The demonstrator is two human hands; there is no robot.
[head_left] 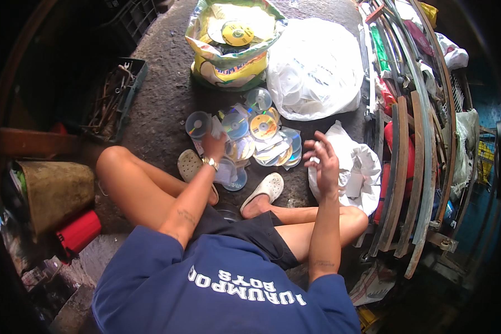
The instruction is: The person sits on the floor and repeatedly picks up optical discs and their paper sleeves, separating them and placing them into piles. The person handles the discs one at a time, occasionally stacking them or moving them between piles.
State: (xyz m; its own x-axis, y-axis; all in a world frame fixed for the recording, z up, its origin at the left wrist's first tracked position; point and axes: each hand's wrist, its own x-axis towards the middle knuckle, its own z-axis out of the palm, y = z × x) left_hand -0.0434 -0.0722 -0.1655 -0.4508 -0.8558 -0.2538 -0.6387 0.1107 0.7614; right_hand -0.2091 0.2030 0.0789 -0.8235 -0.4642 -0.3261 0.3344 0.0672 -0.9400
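A loose pile of discs (263,127), some in white paper sleeves, lies on the ground between my feet. My left hand (214,147), with a metal watch on its wrist, reaches into the left side of the pile. Its fingers close on a whitish paper sleeve (217,127), beside a clear disc (197,124). My right hand (323,164) is raised to the right of the pile, fingers apart and slightly bent, holding nothing that I can see. Behind it stands an opened white plastic bag (367,161) with whitish pieces inside.
Beyond the pile stand a yellow-green sack (234,69) topped with discs and a full white plastic bag (323,61). A rack of long metal strips (417,167) rises on the right. At left are a dark crate (133,75) of metal tools and a red container (79,232).
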